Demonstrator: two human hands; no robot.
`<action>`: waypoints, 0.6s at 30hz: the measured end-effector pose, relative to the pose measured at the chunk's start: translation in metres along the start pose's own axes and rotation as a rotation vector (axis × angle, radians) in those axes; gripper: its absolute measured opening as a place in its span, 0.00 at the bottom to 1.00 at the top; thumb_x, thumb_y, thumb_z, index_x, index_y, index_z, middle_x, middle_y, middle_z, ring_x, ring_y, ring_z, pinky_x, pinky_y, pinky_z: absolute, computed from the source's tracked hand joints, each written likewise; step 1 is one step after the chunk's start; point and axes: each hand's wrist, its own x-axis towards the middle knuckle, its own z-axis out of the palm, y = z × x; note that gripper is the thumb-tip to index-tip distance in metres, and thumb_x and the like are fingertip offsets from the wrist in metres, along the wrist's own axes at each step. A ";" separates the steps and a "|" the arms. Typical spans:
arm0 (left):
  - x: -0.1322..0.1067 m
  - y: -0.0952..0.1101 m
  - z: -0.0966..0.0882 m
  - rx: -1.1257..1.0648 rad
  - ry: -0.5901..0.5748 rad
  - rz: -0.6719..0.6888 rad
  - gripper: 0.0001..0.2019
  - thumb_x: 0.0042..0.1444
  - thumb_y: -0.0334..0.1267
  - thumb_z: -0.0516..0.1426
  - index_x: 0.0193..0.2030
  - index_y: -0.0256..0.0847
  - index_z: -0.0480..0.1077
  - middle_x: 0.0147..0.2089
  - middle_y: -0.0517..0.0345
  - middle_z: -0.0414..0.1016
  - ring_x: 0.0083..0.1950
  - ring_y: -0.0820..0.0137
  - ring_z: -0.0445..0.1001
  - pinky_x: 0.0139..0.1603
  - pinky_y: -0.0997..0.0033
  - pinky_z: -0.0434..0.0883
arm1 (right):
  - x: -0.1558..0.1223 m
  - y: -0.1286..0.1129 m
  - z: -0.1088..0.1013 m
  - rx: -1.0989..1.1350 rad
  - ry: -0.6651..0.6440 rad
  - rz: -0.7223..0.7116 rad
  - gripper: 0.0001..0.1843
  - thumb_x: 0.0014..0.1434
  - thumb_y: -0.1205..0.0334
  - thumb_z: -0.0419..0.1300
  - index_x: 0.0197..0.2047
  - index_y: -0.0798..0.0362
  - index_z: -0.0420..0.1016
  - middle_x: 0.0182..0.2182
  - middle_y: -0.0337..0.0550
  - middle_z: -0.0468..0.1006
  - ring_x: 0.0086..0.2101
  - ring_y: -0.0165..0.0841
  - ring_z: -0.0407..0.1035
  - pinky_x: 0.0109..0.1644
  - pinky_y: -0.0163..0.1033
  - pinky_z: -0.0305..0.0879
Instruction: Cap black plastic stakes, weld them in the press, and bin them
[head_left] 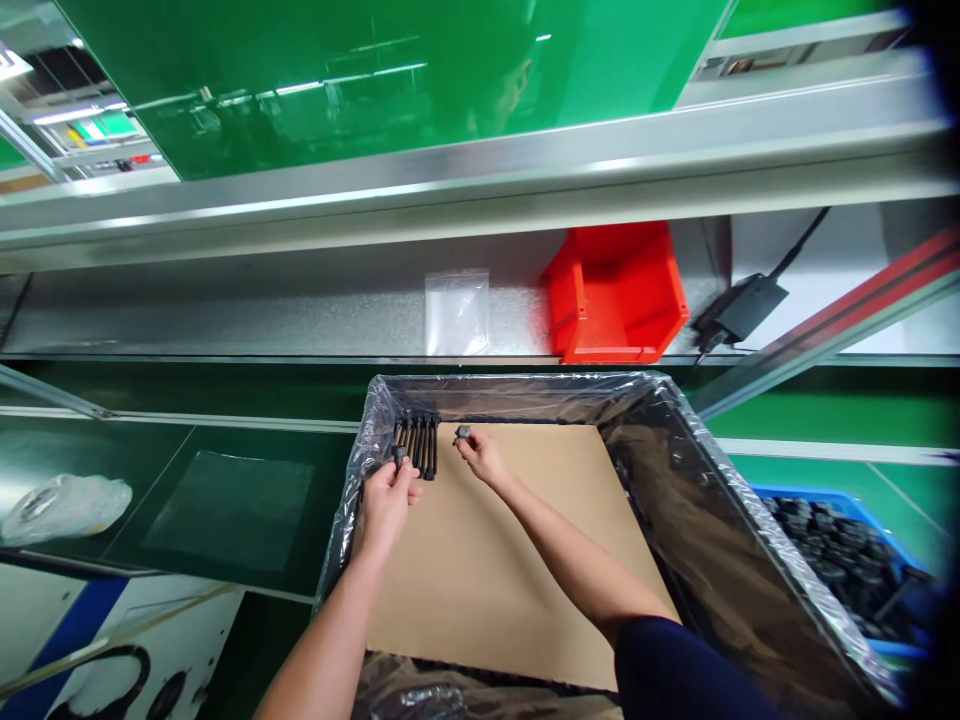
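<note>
A large bin (679,425) lined with a clear plastic bag holds a brown cardboard sheet (517,560). A row of black rod-like parts (422,445) lies on the cardboard at its far left corner. My left hand (388,497) is closed on a small black part right beside that row. Pinching another small dark part, my right hand (480,455) hovers over the cardboard just right of the row.
A red bin (615,295) and a small clear plastic bag (457,312) sit on the metal shelf behind. A blue crate (840,560) of black parts stands at the right. A crumpled plastic bag (64,505) lies at left.
</note>
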 end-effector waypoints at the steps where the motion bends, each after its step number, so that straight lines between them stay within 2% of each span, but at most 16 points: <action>1: -0.002 0.002 0.001 0.007 -0.011 -0.007 0.21 0.49 0.55 0.60 0.38 0.37 0.75 0.36 0.49 0.79 0.24 0.74 0.72 0.21 0.77 0.66 | 0.004 0.009 0.001 -0.098 -0.031 -0.030 0.10 0.62 0.62 0.50 0.39 0.54 0.71 0.29 0.43 0.71 0.29 0.32 0.65 0.35 0.35 0.63; 4: -0.007 0.006 0.005 0.020 -0.041 -0.010 0.21 0.48 0.55 0.60 0.33 0.36 0.74 0.32 0.50 0.78 0.23 0.75 0.71 0.17 0.80 0.60 | 0.011 0.030 0.014 -0.228 -0.127 -0.060 0.07 0.55 0.70 0.56 0.34 0.55 0.75 0.33 0.47 0.73 0.36 0.37 0.66 0.42 0.37 0.62; 6: -0.009 0.005 0.006 0.026 -0.057 -0.003 0.20 0.47 0.56 0.61 0.31 0.37 0.73 0.30 0.52 0.77 0.24 0.73 0.71 0.17 0.80 0.59 | 0.014 0.038 0.025 -0.308 -0.176 -0.072 0.08 0.55 0.71 0.56 0.33 0.55 0.76 0.34 0.50 0.74 0.38 0.39 0.66 0.45 0.39 0.61; 12: -0.006 0.001 0.003 0.105 -0.063 0.037 0.20 0.52 0.56 0.57 0.28 0.38 0.71 0.22 0.57 0.72 0.26 0.71 0.71 0.20 0.79 0.59 | 0.021 0.044 0.045 -0.422 -0.247 -0.082 0.16 0.61 0.70 0.53 0.49 0.55 0.76 0.45 0.55 0.73 0.46 0.42 0.64 0.52 0.41 0.58; 18: -0.005 0.003 0.003 0.096 -0.071 0.071 0.19 0.52 0.55 0.57 0.28 0.39 0.71 0.25 0.57 0.73 0.27 0.71 0.69 0.22 0.78 0.59 | 0.018 0.033 0.045 -0.371 -0.228 -0.029 0.21 0.57 0.72 0.55 0.54 0.57 0.72 0.45 0.55 0.74 0.46 0.41 0.65 0.53 0.40 0.59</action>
